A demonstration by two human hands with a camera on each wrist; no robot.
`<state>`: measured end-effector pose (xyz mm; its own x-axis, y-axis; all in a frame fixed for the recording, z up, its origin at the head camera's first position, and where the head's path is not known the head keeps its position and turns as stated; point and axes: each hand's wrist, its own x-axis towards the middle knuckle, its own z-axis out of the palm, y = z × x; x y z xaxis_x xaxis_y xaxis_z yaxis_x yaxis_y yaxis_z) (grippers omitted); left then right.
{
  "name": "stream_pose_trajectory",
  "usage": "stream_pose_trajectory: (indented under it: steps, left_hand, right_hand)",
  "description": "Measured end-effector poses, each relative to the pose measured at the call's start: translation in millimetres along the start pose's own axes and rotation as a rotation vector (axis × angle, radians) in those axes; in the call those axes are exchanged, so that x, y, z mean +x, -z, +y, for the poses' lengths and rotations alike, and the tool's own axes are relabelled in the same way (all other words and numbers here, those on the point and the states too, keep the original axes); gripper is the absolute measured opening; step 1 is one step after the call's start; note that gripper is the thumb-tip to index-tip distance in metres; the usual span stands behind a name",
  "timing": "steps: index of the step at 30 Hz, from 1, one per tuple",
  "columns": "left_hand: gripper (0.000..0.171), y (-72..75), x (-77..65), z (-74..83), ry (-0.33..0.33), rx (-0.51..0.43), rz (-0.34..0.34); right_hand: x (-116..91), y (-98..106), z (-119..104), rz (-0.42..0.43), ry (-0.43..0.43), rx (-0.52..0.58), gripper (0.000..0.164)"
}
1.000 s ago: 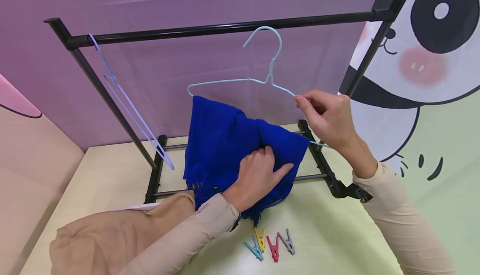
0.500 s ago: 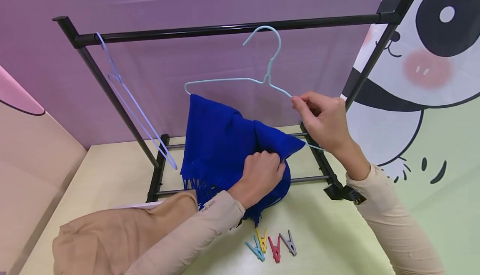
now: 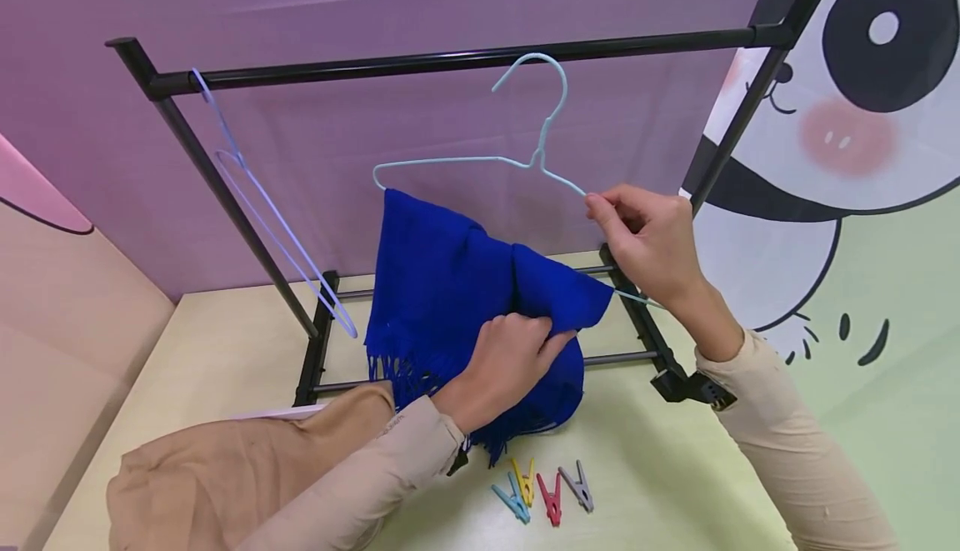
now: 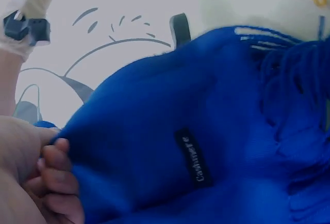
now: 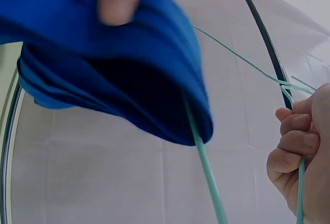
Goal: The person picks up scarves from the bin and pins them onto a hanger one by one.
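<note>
A blue fringed scarf (image 3: pixel 442 267) is draped over the lower bar of a pale mint hanger (image 3: pixel 538 155). Its fringe hangs down at the left and bottom. My left hand (image 3: pixel 495 368) grips the front layer of the scarf, fingers curled at its edge in the left wrist view, where a dark "Cashmere" label (image 4: pixel 193 157) shows. My right hand (image 3: pixel 652 234) pinches the hanger's right shoulder. In the right wrist view the bar runs through the scarf's fold. The hanger's hook stands just in front of the rack's rail (image 3: pixel 337 67).
A lilac hanger (image 3: pixel 255 184) hangs at the rail's left end. Tan clothing (image 3: pixel 225 468) with a white hanger edge lies at the front left. Several clothespins, among them a red one (image 3: pixel 549 499) and a grey one (image 3: pixel 576 486), lie on the table near the front.
My left hand has curled onto the scarf and shifted slightly down and left, tugging its right side along the bar. The right hand still holds the hanger in nearly the same spot.
</note>
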<state>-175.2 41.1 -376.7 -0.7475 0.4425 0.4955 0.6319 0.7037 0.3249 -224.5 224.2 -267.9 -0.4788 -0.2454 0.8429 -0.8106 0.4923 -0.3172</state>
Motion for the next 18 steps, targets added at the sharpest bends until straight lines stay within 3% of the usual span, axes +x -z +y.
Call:
stream_pose_trajectory:
  steps: [6,12,18]
  left_hand:
    - [0.045,9.6,1.9,-6.7,-0.050,-0.193,0.098]
    - [0.045,18.9,7.3,-7.0,-0.040,-0.289,0.142]
    - [0.047,27.2,11.3,-6.6,-0.030,-0.328,0.173]
  right_hand:
    - [-1,-5,1,-0.011,0.006,0.008,0.006]
    - [-2,-11,1,-0.040,0.004,0.011,0.008]
    - [-1,-14,0,-0.057,-0.035,0.038,0.011]
